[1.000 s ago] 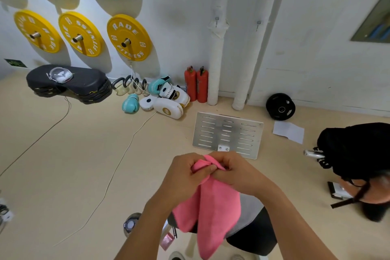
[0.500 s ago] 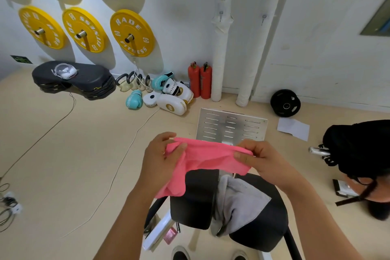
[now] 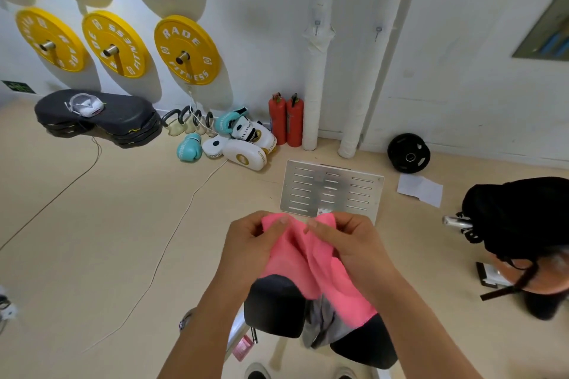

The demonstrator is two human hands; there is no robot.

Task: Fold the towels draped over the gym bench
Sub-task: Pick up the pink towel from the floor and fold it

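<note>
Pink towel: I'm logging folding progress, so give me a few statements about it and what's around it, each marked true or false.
1. Both hands grip the pink towel near its top edge. True: the left hand and the right hand each pinch it.
2. The pink towel lies flat on the floor. False: it hangs in the air above the bench.
3. A grey towel lies on the bench below. True.
4. The two fire extinguishers are blue. False: they are red.
5. The yellow weight plates lie on the floor. False: they hang on wall pegs.
</note>
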